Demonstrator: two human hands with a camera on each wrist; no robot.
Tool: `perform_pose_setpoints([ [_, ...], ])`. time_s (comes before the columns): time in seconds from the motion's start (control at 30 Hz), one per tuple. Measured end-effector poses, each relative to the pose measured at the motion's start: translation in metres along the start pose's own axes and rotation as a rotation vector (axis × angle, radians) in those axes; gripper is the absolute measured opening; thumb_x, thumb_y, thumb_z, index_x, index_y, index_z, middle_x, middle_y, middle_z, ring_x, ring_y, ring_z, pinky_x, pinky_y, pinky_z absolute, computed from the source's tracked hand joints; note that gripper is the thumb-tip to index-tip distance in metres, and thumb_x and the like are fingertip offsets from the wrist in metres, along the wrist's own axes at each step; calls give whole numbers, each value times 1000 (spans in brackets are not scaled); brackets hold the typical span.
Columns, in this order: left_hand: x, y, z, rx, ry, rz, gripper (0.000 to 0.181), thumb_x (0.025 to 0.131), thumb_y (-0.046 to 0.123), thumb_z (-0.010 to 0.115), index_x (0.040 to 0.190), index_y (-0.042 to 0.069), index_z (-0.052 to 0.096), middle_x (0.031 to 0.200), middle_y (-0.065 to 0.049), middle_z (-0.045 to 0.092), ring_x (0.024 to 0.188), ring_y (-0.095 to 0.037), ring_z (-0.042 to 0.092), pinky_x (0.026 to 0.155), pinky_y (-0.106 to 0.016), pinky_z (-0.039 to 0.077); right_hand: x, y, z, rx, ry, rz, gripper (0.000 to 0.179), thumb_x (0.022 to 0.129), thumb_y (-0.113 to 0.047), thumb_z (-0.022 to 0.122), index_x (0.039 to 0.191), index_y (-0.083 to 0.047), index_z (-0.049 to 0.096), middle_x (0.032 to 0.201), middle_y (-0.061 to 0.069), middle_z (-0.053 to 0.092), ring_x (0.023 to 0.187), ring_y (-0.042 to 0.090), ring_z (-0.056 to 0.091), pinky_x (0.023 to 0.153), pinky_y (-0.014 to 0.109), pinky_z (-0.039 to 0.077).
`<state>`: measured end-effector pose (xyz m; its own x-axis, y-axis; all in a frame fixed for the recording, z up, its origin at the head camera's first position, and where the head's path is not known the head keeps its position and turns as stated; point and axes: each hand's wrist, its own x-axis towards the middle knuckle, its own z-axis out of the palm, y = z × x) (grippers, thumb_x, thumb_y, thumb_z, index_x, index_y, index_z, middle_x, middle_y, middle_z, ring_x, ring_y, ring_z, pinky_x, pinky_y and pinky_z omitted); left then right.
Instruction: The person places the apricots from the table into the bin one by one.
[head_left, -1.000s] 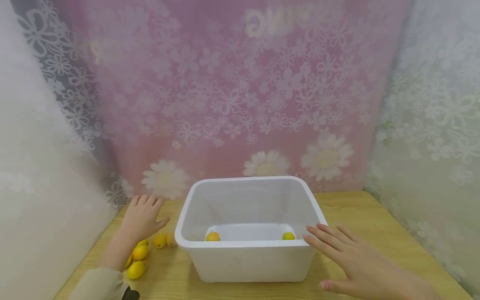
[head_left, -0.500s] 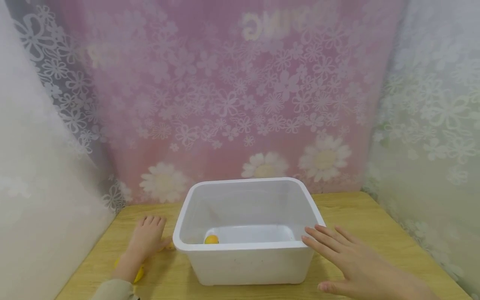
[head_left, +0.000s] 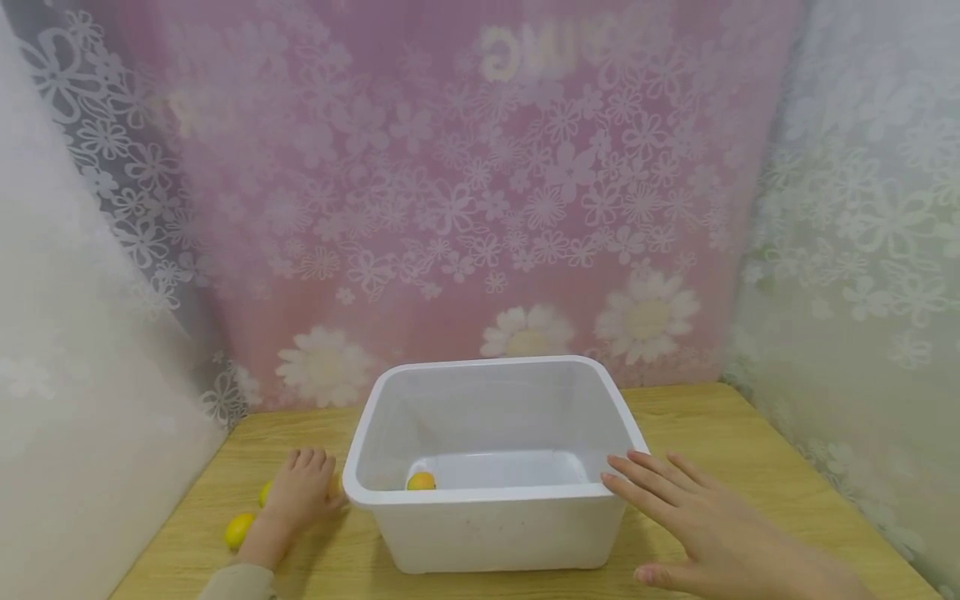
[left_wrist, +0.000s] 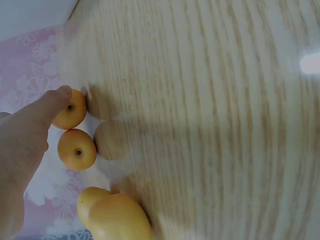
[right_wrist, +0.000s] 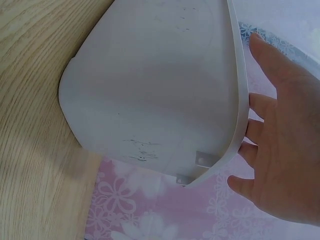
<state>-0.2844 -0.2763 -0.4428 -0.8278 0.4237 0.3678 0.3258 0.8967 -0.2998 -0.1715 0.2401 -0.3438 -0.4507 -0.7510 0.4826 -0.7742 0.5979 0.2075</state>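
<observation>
My left hand (head_left: 298, 493) reaches down to the table left of a white plastic tub (head_left: 495, 533). In the left wrist view its thumb lies on a small orange-yellow round fruit (left_wrist: 71, 116), which it grips; the other fingers are mostly hidden. A second such fruit (left_wrist: 76, 150) stands right beside that one. Larger yellow fruits (left_wrist: 120, 218) lie nearby. Straight and spread, the fingers of my right hand (head_left: 716, 525) touch the tub's right front rim. Inside the tub, one orange-yellow fruit (head_left: 422, 481) shows at the front left.
Two yellow fruits, one at the front (head_left: 239, 530) and one partly behind the left hand (head_left: 265, 493), lie on the wooden table (head_left: 693, 425). A pink flowered curtain (head_left: 465, 208) hangs behind, with pale sheets at both sides.
My left hand has come down and to the right, close to the tub, onto the fruit. A yellow-green fruit seen inside the tub at the right is out of sight. My right hand stays put.
</observation>
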Motion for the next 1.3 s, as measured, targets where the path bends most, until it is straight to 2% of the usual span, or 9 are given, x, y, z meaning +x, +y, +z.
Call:
perform_pose_setpoints([
  [0.2,-5,5,3,-16,-71,6,42,74,43,70,89,6,57,87,-12,54,93,-35,51,91,-51,38,0,-3,0,5,-20,24,87,77,-55,66,146,-13,33,145,7,40,142,8,9,112,19,-4],
  [0.43,-6,8,3,-6,-85,-2,33,78,39,69,86,9,58,84,-9,52,94,-34,51,92,-53,37,0,0,1,1,6,-17,84,78,-56,65,143,-10,38,147,5,36,142,11,13,113,22,-3],
  [0.67,-5,8,2,-32,-60,-11,26,78,35,64,86,11,58,81,-8,49,92,-33,51,92,-52,37,1,0,-1,-6,12,-27,84,77,-54,67,142,-10,39,151,-1,31,141,12,16,114,24,-2],
  [0.8,-5,7,-1,-101,-42,-37,24,75,32,65,84,12,57,81,-6,48,92,-34,50,93,-54,36,1,0,-2,-8,13,-28,83,78,-55,66,142,-10,39,151,-2,31,142,12,16,114,24,-1],
  [0.9,-3,6,-5,-146,3,-61,24,73,33,65,77,12,53,79,-6,48,90,-35,50,91,-55,37,2,0,-3,-14,15,-31,82,78,-56,65,142,-10,39,151,-2,30,142,11,16,114,25,-1],
  [1.07,2,1,-17,-163,70,-70,29,74,35,71,76,11,53,79,-5,48,87,-34,50,89,-55,39,2,0,-3,-14,14,-30,83,77,-55,66,142,-10,39,151,-1,30,142,11,16,114,25,-1],
  [1.3,13,-6,-42,-135,118,-28,36,69,35,78,70,14,49,75,-3,45,80,-32,50,84,-53,41,1,-1,-4,-9,-16,-3,85,77,-54,67,143,-12,37,151,-2,30,142,10,13,113,23,-2],
])
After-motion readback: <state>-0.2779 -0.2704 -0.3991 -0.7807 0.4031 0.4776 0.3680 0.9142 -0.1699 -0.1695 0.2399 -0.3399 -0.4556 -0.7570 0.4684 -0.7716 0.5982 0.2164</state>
